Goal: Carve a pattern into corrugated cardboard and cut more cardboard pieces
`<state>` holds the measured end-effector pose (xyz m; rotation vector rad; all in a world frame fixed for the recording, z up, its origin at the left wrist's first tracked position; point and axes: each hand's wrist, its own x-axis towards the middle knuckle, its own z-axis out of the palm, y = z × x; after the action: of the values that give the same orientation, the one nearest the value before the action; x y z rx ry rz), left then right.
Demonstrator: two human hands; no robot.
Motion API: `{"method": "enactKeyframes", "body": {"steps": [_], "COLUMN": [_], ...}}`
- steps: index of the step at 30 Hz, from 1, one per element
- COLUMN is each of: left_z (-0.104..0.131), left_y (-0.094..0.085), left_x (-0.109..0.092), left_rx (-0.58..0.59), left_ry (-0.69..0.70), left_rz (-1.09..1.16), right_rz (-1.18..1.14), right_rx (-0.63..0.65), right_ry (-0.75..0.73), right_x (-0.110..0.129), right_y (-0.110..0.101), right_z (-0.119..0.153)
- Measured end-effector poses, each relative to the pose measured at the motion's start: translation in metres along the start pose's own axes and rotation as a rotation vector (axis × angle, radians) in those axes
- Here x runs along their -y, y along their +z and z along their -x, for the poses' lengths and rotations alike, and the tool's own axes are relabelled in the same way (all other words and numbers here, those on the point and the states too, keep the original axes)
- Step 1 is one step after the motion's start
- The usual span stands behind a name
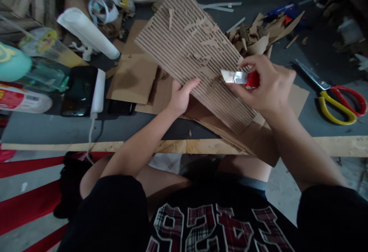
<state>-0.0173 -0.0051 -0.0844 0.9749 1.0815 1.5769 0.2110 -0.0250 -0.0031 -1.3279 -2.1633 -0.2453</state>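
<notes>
Head view, my only feed: ridged cardboard sheet (pixel 189 45) slants across mid worktop (pixel 51 129), lowest corner near the front edge. My left hand (pixel 181 97) pinches its lower long border, thumb on the ridges, fingers hidden behind. My right hand (pixel 267 81) has fingers closed round a red cutter (pixel 243 78), blade over the ridges; can't tell if touching. Sheet: probably light, stiff along ridges, face crushable. I'd grip borders, clear of torn flaps.

Dim, diffuse light; the utility-knife blade (pixel 228 76) glints, soft shadow darkens the flat cardboard (pixel 132 72), and murky blur clouds the far right corner of the desk (pixel 43 127).
</notes>
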Motion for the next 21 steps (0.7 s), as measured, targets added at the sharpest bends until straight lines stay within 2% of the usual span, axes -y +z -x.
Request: {"method": "enactKeyframes", "body": {"steps": [3,8,11,17,21], "left_z": [-0.014,-0.023,-0.024,-0.03,-0.032], "left_y": [-0.008,-0.014,-0.014,-0.018,-0.017], "left_x": [-0.001,-0.009,-0.009,-0.004,-0.001], "left_rx": [-0.106,-0.052,-0.048,-0.117,-0.113], "left_ry": [-0.062,-0.142,-0.133,-0.155,-0.145], "left_rz": [0.06,0.078,0.058,0.075,0.099], "right_rz": [0.032,0.016,-0.044,-0.02,-0.013], "right_rx": [-0.014,0.14,0.214,0.159,0.107], "right_ry": [0.034,-0.102,-0.105,-0.104,-0.011], "right_x": [-0.001,0.003,0.001,-0.002,0.006], "right_y": [-0.006,-0.003,-0.001,0.005,0.016], "right_z": [-0.003,-0.005,-0.004,0.0,0.005]}}
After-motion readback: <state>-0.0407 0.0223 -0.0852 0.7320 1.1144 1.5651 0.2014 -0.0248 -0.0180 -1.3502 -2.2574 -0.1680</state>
